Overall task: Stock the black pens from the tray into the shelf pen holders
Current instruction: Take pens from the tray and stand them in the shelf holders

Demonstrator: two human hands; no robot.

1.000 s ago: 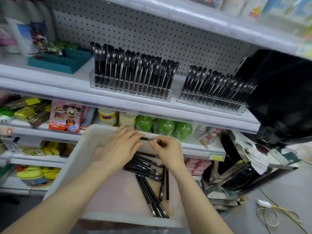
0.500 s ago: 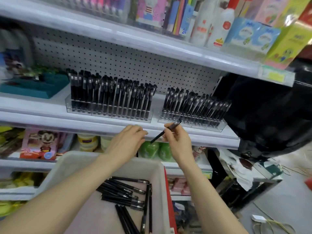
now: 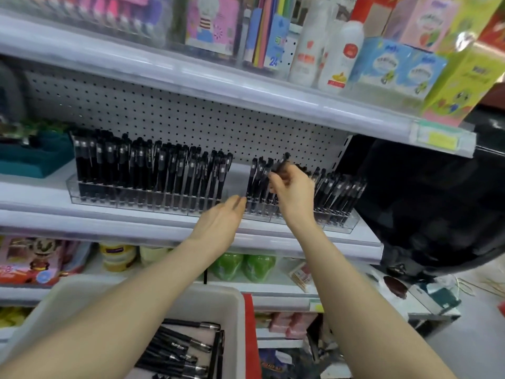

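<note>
Head view. One black pen [image 3: 281, 162] pinched in the right hand [image 3: 293, 192], fingers curled round the lower barrel, cap end up and tipped a little to the right. Held over the left end of the right pen holder [image 3: 338, 227], toward the right end of the middle shelf [image 3: 136, 228]. Reaching in as well with the left hand [image 3: 218, 222]: fingers straight and together, holding nothing, tips at the near left corner of that holder; cannot tell whether touching it or just beside it.

Nearer to the slots by far: the right hand, directly above them, with the left hand lower and closer to the shelf's front edge. Long axis of the held pen close to upright, roughly matching the lean of the pens already standing there. Probably calls only for a short drop into a free slot; which slot, hidden behind the hand. Likely snag: the tightly packed neighbouring caps.

Left pen holder [image 3: 73, 187] toward the shelf's left end, full of standing pens, well apart from both hands. Below the shelf, the pale tray [image 3: 237, 318], with more black pens [image 3: 175, 348] lying flat inside; plenty left to stock.
</note>
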